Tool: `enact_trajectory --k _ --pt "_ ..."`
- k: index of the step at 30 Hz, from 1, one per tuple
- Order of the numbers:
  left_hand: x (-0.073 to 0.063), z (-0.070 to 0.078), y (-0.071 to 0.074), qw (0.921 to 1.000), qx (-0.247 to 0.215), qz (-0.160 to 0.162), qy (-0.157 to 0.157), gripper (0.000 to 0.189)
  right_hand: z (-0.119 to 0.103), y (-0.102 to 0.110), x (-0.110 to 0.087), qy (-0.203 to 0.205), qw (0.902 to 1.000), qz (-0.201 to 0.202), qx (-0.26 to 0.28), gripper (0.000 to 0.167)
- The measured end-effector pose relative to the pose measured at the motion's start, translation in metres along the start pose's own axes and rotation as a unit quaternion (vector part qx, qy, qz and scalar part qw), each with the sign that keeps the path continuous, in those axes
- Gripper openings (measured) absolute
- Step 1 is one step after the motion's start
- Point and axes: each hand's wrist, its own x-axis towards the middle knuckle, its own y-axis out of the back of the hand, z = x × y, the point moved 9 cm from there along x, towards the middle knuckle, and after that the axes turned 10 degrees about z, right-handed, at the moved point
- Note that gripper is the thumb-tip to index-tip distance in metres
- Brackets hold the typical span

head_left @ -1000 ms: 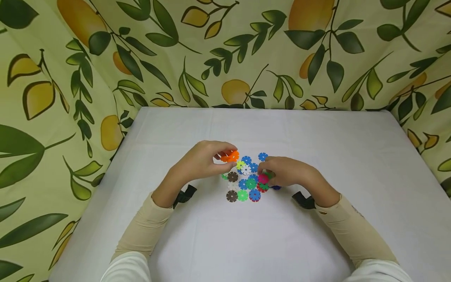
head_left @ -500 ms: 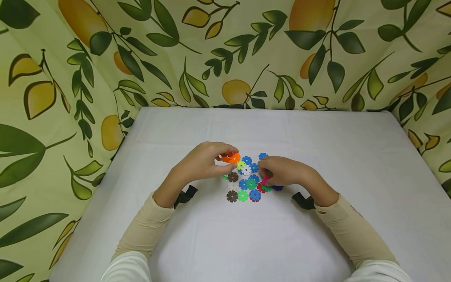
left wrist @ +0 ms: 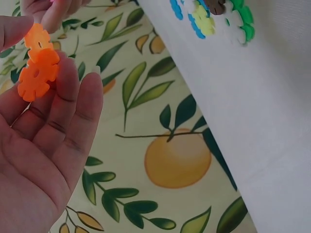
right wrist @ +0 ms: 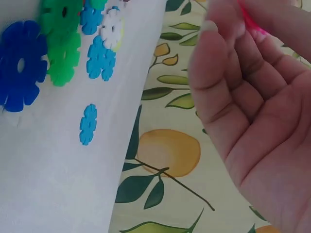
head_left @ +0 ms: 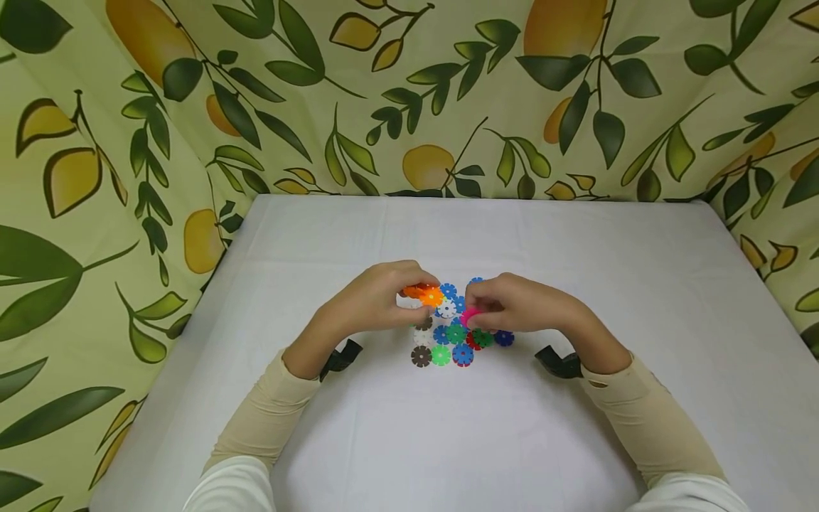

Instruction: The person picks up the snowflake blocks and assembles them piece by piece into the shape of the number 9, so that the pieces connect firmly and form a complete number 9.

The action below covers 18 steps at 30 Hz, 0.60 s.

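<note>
On the desk, nearest me, I see loose coloured discs. Over their far part, the left hand pinches touching orange discs between its fingers; opposite, the right hand pinches a pink disc. Behind the desk hangs a leaf-printed curtain.

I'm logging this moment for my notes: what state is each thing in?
Left hand: holding the orange discs
Orange discs: held, apparently joined
Right hand: pinching the pink disc
Pink disc: held, only partly visible
Other discs: on the table, some overlapping
Patterned cloth: hanging behind the table
</note>
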Motion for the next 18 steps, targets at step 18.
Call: enact_trajectory --k 18 --pt "0.000 0.004 -0.010 0.9994 0.015 -0.031 -0.005 0.036 -0.017 0.005 0.005 0.044 0.9956 0.075 0.033 0.011"
